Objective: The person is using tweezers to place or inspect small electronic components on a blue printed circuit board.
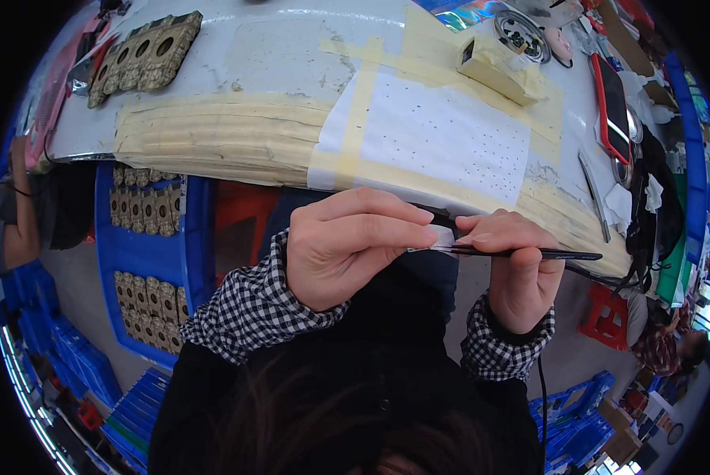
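Looking down from the head camera, we see our left hand (347, 245) and right hand (515, 265) meeting just off the near edge of the white table (283, 51). Our left grip is narrow, thumb and fingers pinched on a small whitish piece (444, 236), partly hidden by the fingertips. Our right grip holds slim black metal tweezers (529, 252) between thumb and fingers, their tips pointing left toward that piece; we cannot tell whether the tips are parted or pressed together, or whether they touch it.

On the table beyond our hands lies a white paper sheet (466, 170) dotted with tiny dark specks. Farther left on it stand mottled brown block-shaped parts with round holes (155, 51), and more sit in a blue plastic tray (145, 252) at left, below table level.

We judge the step in hand to be fine tweezer work at the whitish piece. The next move seems to call for a steady left pinch and a small, light adjustment of the tips.
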Demonstrator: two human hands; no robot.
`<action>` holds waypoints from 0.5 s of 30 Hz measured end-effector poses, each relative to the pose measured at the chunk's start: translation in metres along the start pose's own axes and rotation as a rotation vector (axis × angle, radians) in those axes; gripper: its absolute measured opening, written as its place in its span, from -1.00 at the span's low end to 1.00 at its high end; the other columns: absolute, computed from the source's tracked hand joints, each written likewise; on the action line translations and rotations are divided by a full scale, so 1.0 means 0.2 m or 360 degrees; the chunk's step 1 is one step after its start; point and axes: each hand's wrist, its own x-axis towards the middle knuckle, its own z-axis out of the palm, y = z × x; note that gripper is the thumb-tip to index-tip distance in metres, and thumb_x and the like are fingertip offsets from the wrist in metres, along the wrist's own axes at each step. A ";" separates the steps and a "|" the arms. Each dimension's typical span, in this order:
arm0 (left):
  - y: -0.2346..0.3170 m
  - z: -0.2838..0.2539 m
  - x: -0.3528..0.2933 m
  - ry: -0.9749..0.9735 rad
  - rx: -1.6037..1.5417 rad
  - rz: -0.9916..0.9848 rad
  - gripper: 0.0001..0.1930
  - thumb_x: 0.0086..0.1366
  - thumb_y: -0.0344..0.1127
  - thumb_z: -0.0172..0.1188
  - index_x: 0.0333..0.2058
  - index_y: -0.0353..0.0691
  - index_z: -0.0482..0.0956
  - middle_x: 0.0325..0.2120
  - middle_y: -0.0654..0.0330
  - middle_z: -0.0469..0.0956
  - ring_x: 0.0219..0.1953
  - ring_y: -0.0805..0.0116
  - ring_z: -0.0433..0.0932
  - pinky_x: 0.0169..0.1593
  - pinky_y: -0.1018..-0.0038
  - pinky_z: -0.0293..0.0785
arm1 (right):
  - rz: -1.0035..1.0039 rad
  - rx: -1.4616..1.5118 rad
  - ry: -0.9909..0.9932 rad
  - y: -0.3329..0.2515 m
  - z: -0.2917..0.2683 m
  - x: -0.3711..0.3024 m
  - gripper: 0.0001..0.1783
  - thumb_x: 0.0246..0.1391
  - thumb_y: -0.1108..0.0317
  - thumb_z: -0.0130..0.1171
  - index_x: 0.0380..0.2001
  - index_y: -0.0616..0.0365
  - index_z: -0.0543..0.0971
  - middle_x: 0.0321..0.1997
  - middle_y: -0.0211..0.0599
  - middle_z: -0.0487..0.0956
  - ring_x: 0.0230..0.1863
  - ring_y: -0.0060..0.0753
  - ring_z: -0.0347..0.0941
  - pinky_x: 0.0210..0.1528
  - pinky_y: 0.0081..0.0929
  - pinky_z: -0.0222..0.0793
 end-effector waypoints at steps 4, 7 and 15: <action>0.00 0.00 -0.01 0.0007 -0.0035 0.0001 -0.82 0.05 -0.60 0.28 -0.34 -0.24 0.64 -0.33 0.06 0.60 -0.31 0.34 0.60 -0.26 0.55 0.52 | 0.0010 -0.0014 -0.0004 -0.01 0.01 0.01 -0.60 0.18 0.14 0.05 -0.39 0.34 0.59 -0.38 -0.10 0.61 -0.25 -0.23 0.52 0.01 -0.22 0.39; 0.00 0.00 -0.01 0.0005 -0.0022 0.0017 -0.83 0.05 -0.59 0.29 -0.34 -0.24 0.64 -0.33 0.06 0.60 -0.31 0.34 0.60 -0.26 0.55 0.52 | 0.0011 -0.0027 -0.0002 0.00 0.01 0.00 -0.59 0.18 0.12 0.05 -0.39 0.34 0.60 -0.38 -0.10 0.61 -0.24 -0.22 0.52 0.01 -0.22 0.38; 0.00 0.00 -0.01 0.0004 -0.0036 0.0020 -0.82 0.05 -0.61 0.28 -0.34 -0.25 0.64 -0.32 0.04 0.60 -0.31 0.33 0.60 -0.25 0.55 0.52 | 0.0018 -0.0041 -0.0030 0.00 0.01 0.00 -0.56 0.18 0.08 0.05 -0.38 0.33 0.60 -0.38 -0.11 0.61 -0.22 -0.20 0.52 0.00 -0.24 0.37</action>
